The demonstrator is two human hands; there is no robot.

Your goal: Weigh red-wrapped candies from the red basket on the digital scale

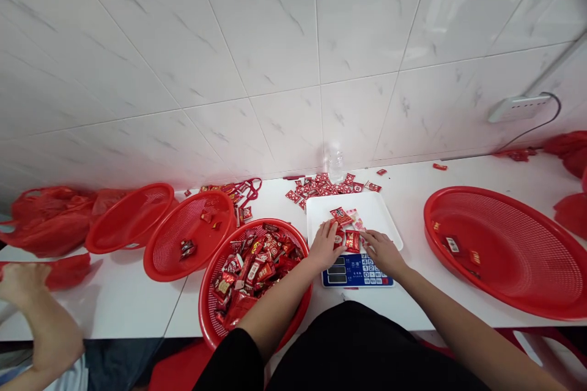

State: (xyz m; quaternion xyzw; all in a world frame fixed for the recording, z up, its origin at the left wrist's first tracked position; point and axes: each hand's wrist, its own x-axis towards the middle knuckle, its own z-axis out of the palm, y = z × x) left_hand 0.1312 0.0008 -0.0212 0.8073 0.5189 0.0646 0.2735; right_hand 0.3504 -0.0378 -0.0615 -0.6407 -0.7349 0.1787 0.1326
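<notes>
My left hand (324, 245) is on the left of the white weighing tray (383, 220), its fingers and thumb around a small red wrapped packet (339, 237). From the right, my right hand (382, 252) reaches over the tray with fingers stretched out, fingertips at the edge of another red packet (352, 241). A red packet with dark lettering (340, 215) lies just beyond them. Pink-and-white packets (356, 219) lie beside it, partly covered by my right fingers. Below the tray shows the blue keypad panel (358, 271) of the scale.
A red basket (205, 311) full of wrapped packets stands at my left. Two more baskets (156, 256) (110, 238) sit farther left; a large one (518, 256) is at right. Scattered packets (321, 186) and a clear bottle (335, 164) lie behind the scale. Another person's arm (50, 317) shows at left.
</notes>
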